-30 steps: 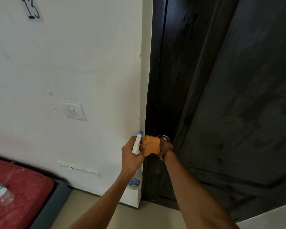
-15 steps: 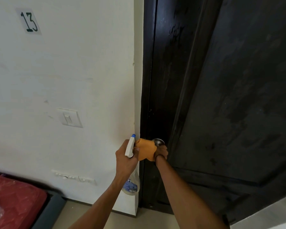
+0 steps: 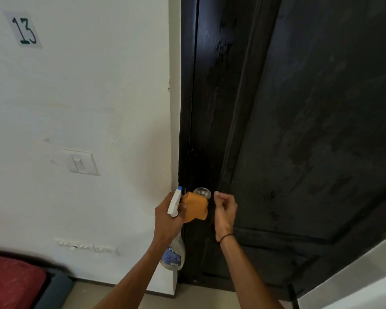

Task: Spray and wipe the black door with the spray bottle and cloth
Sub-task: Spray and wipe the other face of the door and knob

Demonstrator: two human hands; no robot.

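Near the middle of the frame, my left hand holds both spray bottle and cloth. With my right hand loosely curled and holding nothing, the cloth may slip when I spray the black door.

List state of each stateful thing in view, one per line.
black door: shut, streaky
door knob: bare, untouched
spray bottle: hanging upright, gripped by left hand
cloth: bunched, also in left hand
right hand: loosely curled, empty
wall switch: position unclear

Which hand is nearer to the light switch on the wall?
Left. The left hand, holding the spray bottle, is right of and below the light switch; the right hand is farther right.
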